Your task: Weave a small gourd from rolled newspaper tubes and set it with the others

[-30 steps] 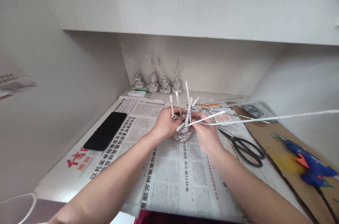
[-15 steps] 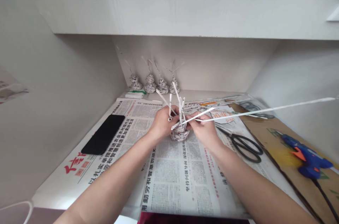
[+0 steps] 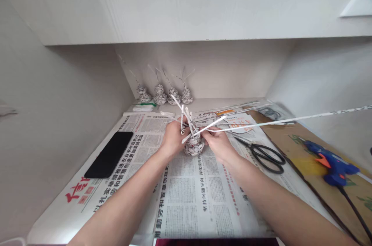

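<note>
Head cam: L hand (image 3: 173,136) holds woven paper pot (image 3: 194,149), R hand (image 3: 219,143) pinches long paper strip (image 3: 261,124) beside it; scissors (image 3: 255,147) to R.

Phone (image 3: 109,155) L, scissors (image 3: 252,146) R of woven pc (image 3: 194,148).

We read Chinese print on the newspaper sheets (image 3: 181,207).
On the left sheet (image 3: 148,128), we see a big red 信 (image 3: 76,191) beside the phone (image 3: 109,155) and a black headline (image 3: 130,157) with 农业农村现代化. On the middle sheet, we make out 坚持问题导向. The small columns, and the orange writing (image 3: 240,126) on the white card (image 3: 248,118), we cannot read.
</note>
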The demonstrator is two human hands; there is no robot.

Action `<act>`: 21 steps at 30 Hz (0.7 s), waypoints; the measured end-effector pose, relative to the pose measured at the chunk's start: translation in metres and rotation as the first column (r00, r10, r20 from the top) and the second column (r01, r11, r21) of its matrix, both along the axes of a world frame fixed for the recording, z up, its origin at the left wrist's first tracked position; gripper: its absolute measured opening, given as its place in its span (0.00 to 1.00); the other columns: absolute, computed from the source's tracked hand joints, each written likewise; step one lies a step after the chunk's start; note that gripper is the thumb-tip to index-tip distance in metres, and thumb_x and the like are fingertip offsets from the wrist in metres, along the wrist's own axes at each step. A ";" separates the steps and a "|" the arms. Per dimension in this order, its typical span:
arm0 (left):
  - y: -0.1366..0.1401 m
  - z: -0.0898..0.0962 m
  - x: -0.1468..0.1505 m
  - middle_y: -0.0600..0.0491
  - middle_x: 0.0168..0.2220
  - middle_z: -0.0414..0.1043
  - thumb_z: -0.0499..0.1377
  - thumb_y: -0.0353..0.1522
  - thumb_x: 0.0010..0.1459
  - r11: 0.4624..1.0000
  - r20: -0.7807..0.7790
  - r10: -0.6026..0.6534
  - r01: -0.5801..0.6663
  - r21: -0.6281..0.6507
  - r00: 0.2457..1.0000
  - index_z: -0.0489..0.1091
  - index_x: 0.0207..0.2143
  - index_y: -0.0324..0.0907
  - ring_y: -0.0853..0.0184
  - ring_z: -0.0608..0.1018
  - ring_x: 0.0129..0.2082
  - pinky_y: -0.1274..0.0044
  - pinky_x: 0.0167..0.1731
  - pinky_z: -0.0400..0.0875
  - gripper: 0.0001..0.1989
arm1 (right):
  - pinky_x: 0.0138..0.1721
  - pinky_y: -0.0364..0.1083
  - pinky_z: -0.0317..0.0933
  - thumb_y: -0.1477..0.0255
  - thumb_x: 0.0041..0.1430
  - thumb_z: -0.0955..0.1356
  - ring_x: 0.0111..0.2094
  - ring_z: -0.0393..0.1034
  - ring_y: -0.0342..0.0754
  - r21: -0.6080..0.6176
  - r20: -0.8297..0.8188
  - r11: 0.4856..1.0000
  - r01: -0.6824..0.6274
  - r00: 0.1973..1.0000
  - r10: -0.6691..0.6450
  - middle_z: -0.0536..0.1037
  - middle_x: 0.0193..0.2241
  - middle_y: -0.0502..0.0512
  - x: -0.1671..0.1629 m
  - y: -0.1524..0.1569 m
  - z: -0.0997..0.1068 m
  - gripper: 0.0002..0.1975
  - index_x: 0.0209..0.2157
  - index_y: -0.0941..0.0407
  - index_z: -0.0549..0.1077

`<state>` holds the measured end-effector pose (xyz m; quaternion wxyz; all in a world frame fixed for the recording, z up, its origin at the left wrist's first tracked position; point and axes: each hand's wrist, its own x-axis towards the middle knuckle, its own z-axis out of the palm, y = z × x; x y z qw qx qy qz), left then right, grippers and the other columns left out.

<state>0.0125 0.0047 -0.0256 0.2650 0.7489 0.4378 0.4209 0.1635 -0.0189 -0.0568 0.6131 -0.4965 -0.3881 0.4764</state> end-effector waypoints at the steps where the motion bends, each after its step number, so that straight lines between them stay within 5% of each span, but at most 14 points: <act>1: 0.000 0.000 0.000 0.52 0.32 0.78 0.54 0.26 0.52 1.000 0.006 -0.002 0.002 0.003 1.000 0.75 0.35 0.40 0.66 0.77 0.32 0.78 0.33 0.67 0.11 | 0.21 0.41 0.56 0.65 0.40 0.75 0.23 0.66 0.43 -0.010 -0.029 1.000 0.008 1.000 -0.008 0.77 0.22 0.50 0.000 0.000 0.000 0.11 0.26 0.57 0.77; 6: 0.000 -0.002 0.002 0.54 0.30 0.78 0.56 0.27 0.53 1.000 0.032 0.019 -0.018 -0.006 0.999 0.76 0.35 0.41 0.67 0.77 0.30 0.78 0.32 0.67 0.10 | 0.20 0.41 0.52 0.64 0.38 0.76 0.24 0.66 0.44 -0.034 -0.101 0.999 0.007 0.995 -0.010 0.77 0.23 0.53 0.000 -0.001 0.004 0.13 0.25 0.58 0.77; 21: -0.002 0.011 -0.003 0.49 0.37 0.81 0.58 0.26 0.50 0.986 0.102 -0.120 0.130 -0.104 0.988 0.78 0.40 0.39 0.62 0.80 0.36 0.75 0.39 0.72 0.14 | 0.22 0.42 0.60 0.66 0.49 0.71 0.23 0.69 0.45 0.154 0.202 0.988 0.014 0.978 -0.045 0.78 0.24 0.52 -0.001 -0.008 0.008 0.08 0.28 0.57 0.75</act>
